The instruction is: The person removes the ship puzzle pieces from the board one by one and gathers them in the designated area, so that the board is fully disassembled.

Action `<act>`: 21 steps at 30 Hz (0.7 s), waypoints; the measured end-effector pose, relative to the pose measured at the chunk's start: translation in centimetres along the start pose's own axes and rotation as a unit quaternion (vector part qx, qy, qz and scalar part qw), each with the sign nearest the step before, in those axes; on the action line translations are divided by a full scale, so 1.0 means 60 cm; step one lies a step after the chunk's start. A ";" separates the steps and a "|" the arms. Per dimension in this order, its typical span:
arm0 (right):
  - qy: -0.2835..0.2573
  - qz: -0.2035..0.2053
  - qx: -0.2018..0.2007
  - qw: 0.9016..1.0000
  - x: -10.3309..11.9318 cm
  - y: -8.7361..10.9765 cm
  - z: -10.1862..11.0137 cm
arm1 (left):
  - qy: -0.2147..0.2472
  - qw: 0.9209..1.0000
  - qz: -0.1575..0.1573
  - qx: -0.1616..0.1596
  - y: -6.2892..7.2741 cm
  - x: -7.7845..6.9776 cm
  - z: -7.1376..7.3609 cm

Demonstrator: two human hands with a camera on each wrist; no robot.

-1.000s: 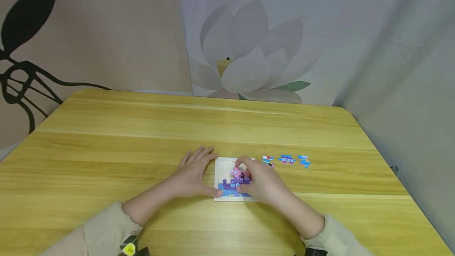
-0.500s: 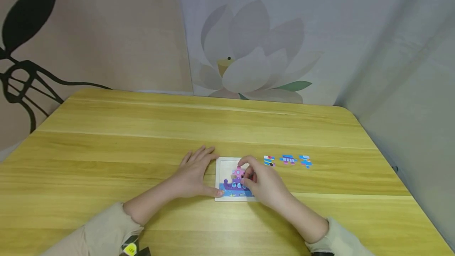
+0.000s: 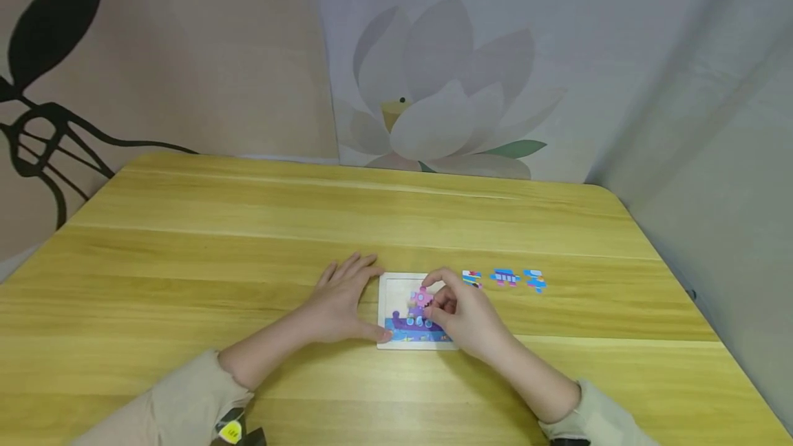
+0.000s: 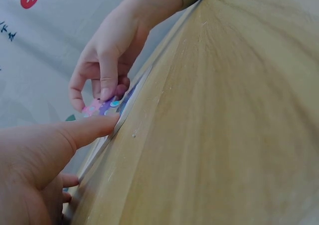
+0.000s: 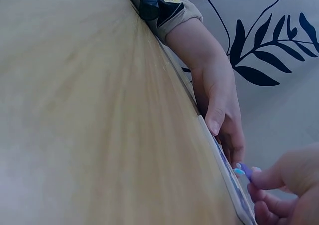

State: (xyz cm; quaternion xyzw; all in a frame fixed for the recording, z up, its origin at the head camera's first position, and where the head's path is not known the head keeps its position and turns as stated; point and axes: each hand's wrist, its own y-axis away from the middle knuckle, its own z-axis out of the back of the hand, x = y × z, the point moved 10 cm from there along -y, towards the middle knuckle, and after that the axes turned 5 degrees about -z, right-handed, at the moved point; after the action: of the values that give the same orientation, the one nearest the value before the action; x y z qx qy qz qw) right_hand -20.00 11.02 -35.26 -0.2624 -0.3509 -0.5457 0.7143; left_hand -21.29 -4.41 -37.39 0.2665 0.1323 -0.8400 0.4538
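Observation:
A square white-rimmed puzzle tray [image 3: 382, 298] lies on the table, its lower part filled with a blue sea and purple boat picture [image 3: 405, 334]. My left hand [image 3: 339, 305] spreads at the tray's left side, thumb on the lower left corner and fingers by the upper left one. Over the tray, my right hand [image 3: 473, 315] pinches a pink and purple puzzle piece [image 3: 421, 296] between thumb and fingers. From the left wrist, that piece [image 4: 94, 108] appears tilted, close above the tray. The right wrist view shows only its purple and light blue edge [image 5: 244, 171]; fingers hide the rest.
Several more things lie right of the tray: a striped puzzle piece [image 3: 471, 278], a blue and purple piece [image 3: 505, 277] and a blue, pink and white piece [image 3: 535, 280]. The wooden table [image 3: 248, 226] extends back to a printed curtain [image 3: 248, 54].
The right thumb has drawn up from the boat's hull toward the pink and purple piece, which now sits pinched and tilted. My left hand keeps its place at the tray; the head view shifts slightly.

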 end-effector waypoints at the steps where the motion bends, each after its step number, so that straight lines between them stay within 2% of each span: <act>1: -0.006 0.000 0.001 1.000 0.000 0.000 0.001 | -0.001 1.000 -0.001 0.000 0.000 0.000 0.000; 7: -0.026 -0.008 -0.006 1.000 0.001 0.003 0.021 | 0.000 1.000 -0.001 0.001 0.000 0.001 -0.001; 14: -0.049 -0.022 -0.008 0.998 -0.018 0.015 0.050 | 0.001 1.000 -0.002 0.001 -0.002 0.001 -0.004; 21: -0.052 -0.008 -0.020 0.998 -0.036 0.021 0.081 | 0.006 1.000 -0.003 0.001 -0.001 0.001 -0.004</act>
State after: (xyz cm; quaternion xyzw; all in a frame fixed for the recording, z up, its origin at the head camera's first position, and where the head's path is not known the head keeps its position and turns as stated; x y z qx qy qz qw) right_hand -20.19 16.33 -33.93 -0.3022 -0.3780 -0.5439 0.6855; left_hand -21.30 -4.32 -37.61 0.2717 0.1353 -0.8397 0.4502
